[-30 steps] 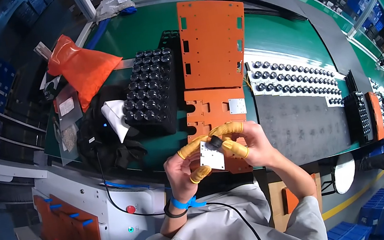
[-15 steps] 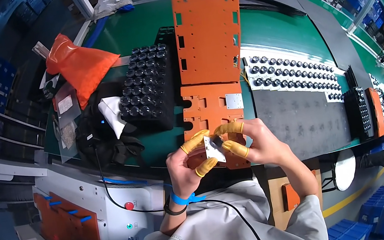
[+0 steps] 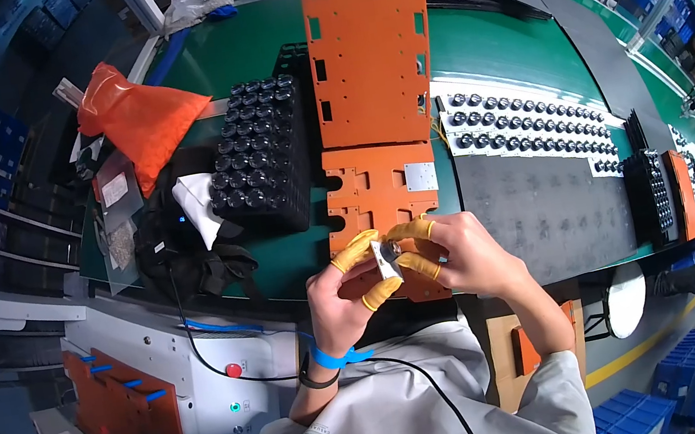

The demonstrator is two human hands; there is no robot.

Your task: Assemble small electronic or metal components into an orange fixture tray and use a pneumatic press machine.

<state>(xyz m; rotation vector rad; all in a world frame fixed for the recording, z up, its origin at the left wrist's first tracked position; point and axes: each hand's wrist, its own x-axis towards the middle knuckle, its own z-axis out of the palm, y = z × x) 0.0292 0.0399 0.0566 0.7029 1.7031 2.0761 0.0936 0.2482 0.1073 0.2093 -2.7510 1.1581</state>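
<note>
Yellow finger cots cover the thumb and fingertips of both hands. My left hand (image 3: 343, 294) pinches a small white plate (image 3: 385, 262) by its edges, tilted up over the near end of the orange fixture. Against the plate's right face sits a dark, round lens-like part (image 3: 391, 251), which the fingers of my right hand (image 3: 466, 258) close around. How the two parts join is hidden by the fingertips. Beyond my hands lies the orange fixture (image 3: 373, 179), its hinged lid (image 3: 369, 61) folded back; a pale square plate (image 3: 421, 176) rests in it.
A black tray (image 3: 295, 198) of dark round lenses stands left of the fixture. To the right, rows of white plates with lenses (image 3: 522, 121) lie on a dark mat (image 3: 535, 207). An orange bag (image 3: 141, 126) is at the far left. A red button (image 3: 233, 371) sits on the machine.
The white plate has turned more edge-on, and the dark round part now shows between my right fingers. Both hands stay nearly in place; the view has shifted slightly.
</note>
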